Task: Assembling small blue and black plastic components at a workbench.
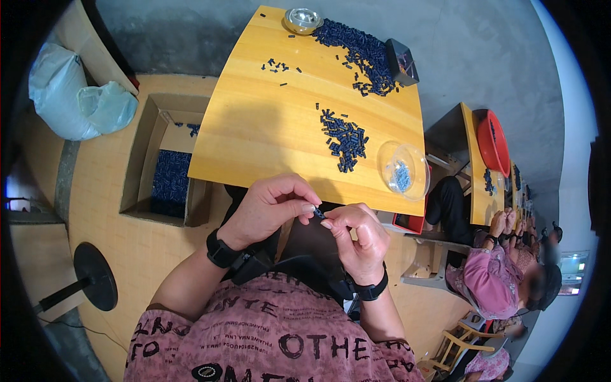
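Just off the near edge of the yellow table (254, 146), a small dark cylindrical part (319, 213) is pinched between my two hands. My left hand (273, 207) grips one end with thumb and forefinger. The fingertips of my right hand (358, 235) close on its other end. What joins or sits inside the part is too small to make out. Beyond my hands lies a pile of similar dark parts (345, 141). To its right, a clear plastic bowl (417, 172) holds tiny light-blue pieces (401, 176).
A larger heap of dark parts (359, 51) spreads at the table's far side, between a metal bowl (303, 21) and a black box (401, 62). On the floor at left stands a cardboard box (143, 159) with dark parts inside. Co-workers (490, 274) sit along tables at right.
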Demonstrator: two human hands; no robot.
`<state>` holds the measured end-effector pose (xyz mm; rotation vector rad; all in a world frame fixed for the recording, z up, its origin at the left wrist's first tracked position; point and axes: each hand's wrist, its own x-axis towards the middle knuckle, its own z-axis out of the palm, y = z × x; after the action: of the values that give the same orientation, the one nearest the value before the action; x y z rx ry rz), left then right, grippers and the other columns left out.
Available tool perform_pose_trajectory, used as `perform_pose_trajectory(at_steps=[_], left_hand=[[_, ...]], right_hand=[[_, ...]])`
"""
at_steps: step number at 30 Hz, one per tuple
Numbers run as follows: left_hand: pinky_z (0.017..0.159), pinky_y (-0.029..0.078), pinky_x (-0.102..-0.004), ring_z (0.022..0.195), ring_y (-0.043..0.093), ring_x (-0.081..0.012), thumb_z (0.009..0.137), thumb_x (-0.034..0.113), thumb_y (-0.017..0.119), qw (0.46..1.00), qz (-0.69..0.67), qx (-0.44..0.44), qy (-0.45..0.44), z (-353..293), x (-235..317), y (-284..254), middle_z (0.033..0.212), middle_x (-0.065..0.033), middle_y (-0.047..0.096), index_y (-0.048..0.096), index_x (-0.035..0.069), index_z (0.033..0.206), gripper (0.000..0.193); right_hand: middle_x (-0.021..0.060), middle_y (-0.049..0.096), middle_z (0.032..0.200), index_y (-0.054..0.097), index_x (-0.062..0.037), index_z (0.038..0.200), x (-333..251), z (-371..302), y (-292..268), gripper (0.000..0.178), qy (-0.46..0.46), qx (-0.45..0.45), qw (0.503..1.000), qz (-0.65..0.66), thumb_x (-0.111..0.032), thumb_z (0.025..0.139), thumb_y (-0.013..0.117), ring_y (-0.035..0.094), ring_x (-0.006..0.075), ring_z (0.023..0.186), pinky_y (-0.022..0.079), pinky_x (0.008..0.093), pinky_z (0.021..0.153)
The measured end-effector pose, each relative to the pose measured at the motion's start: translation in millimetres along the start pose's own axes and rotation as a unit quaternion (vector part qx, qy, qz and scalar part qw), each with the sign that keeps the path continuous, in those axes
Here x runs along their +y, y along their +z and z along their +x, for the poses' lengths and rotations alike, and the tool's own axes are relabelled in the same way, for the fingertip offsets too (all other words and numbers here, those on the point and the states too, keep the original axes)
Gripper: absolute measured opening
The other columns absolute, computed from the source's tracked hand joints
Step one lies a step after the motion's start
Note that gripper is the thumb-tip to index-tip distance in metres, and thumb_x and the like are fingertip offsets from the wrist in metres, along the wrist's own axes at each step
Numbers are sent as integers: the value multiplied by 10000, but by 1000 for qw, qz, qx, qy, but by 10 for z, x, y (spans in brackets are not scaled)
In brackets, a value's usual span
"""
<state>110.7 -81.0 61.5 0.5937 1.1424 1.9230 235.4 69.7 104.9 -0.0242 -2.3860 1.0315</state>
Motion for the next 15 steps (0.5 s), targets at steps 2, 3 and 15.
perform_pose_trajectory(at_steps=[2, 3, 15], left_hand=[[712, 530, -240, 769, 636, -113, 918, -38, 607, 1000, 6, -9, 12, 3, -3, -20, 912, -59, 660, 671, -14, 996, 103], [714, 539, -250, 774, 649, -130, 913, -43, 616, 1000, 10, -14, 24, 3, -9, -35, 930, -74, 654, 672, -17, 982, 93], [688, 537, -256, 752, 638, -123, 912, -52, 608, 999, -26, 14, 45, -1, -108, -13, 922, -87, 664, 673, -26, 950, 79]], right_hand=[[114, 693, 812, 570, -33, 824, -9, 1, 11, 215, -10, 10, 1000, -7, 71, 767, 749, 664, 261, 734, 527, 322, 655], [114, 693, 812, 570, -33, 824, -11, -1, 20, 215, -10, 9, 1000, -6, 71, 767, 749, 664, 261, 734, 527, 322, 655], [114, 689, 794, 556, -34, 815, 58, -50, 180, 208, 16, 43, 998, 51, 78, 796, 730, 666, 244, 727, 529, 313, 652]])
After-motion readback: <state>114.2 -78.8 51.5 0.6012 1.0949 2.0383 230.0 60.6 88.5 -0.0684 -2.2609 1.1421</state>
